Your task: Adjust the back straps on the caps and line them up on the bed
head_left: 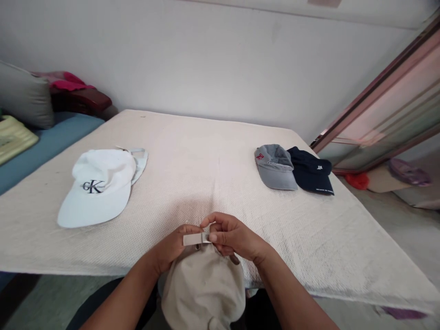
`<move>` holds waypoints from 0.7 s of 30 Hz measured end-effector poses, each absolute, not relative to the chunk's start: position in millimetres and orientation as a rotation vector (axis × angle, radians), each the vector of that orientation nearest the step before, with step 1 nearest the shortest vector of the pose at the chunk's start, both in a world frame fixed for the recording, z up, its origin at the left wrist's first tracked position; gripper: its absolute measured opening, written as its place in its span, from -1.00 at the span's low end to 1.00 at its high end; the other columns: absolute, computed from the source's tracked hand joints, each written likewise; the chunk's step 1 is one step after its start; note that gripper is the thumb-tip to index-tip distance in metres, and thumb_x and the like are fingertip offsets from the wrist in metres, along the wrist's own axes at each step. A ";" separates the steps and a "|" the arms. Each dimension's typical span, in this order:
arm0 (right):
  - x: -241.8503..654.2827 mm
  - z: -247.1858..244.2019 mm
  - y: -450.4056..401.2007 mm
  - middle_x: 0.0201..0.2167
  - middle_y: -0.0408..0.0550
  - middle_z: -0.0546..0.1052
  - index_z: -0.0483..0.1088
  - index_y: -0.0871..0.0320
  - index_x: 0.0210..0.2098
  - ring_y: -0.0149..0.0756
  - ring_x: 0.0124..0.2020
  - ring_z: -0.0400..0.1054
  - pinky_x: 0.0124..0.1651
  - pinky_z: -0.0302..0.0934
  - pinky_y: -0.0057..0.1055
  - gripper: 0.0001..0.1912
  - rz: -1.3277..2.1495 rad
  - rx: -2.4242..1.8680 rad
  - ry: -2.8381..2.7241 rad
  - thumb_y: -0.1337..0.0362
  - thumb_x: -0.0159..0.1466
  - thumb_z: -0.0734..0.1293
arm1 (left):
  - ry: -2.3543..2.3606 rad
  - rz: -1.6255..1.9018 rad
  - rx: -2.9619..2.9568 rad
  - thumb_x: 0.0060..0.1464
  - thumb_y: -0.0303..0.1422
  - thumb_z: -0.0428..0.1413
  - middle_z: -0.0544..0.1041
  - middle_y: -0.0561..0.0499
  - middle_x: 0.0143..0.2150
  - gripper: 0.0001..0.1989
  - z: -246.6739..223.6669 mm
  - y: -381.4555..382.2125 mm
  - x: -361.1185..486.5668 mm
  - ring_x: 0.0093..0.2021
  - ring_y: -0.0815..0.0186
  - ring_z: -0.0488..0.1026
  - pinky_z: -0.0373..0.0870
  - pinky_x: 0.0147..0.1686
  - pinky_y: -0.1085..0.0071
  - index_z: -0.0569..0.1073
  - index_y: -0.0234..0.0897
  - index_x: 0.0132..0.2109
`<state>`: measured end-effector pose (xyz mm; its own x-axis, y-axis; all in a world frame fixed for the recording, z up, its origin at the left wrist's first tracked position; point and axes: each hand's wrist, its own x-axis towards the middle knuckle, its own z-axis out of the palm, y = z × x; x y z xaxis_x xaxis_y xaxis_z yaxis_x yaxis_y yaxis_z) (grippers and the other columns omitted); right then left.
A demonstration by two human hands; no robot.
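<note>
A beige cap (202, 288) lies at the near edge of the table, its crown toward me. Both hands pinch its back strap (195, 239), which is pulled flat between them. My left hand (172, 247) grips the strap's left end. My right hand (230, 236) holds the right end at the metal buckle, fingers curled over it.
A cream cloth covers the table (206, 156). On its left lies a white cap (98, 185) with a dark logo. At the right sit a grey cap (277, 167) and a navy cap (312, 172) side by side. A blue couch with cushions (24, 98) stands far left.
</note>
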<state>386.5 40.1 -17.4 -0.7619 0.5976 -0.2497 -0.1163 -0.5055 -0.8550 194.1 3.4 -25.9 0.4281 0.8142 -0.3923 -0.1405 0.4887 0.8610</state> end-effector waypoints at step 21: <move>382.4 -19.0 41.1 -0.67 -0.35 0.24 0.32 0.17 -0.36 -0.63 -0.72 -0.05 -0.70 -0.17 -0.62 -0.72 2.280 -0.904 -1.316 0.20 0.06 0.46 | 0.777 0.632 0.580 0.04 -0.12 0.13 0.54 -0.09 -0.42 -0.63 -30.1 -0.1 194.2 -0.45 0.30 0.41 0.31 -0.36 0.39 0.56 -0.40 -0.33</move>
<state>382.4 41.1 -19.0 -0.7325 0.5842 -0.3495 0.0103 -0.5039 -0.8637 194.2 -0.1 -30.1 0.5523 0.7011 -0.4511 -0.2988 0.6716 0.6779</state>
